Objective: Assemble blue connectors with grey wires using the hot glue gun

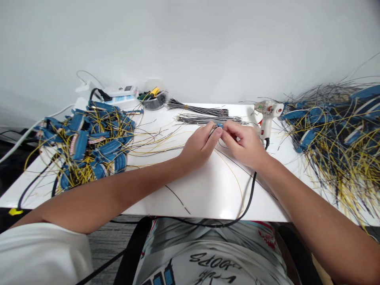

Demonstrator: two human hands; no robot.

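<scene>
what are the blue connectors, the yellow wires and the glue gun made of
The blue connectors look like moulded plastic: matte, even colour, crisp edges, though the exact polymer can't be told. The yellow wires seem plastic-insulated, thin and bending in loose curves; any metal core is hidden. The glue gun looks like pale, semi-translucent plastic with a smooth moulded shell.

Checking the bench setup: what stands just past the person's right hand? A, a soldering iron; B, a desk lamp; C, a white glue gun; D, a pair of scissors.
C: a white glue gun stands on the table just beyond the right hand, its black cord running down past that hand.
</scene>
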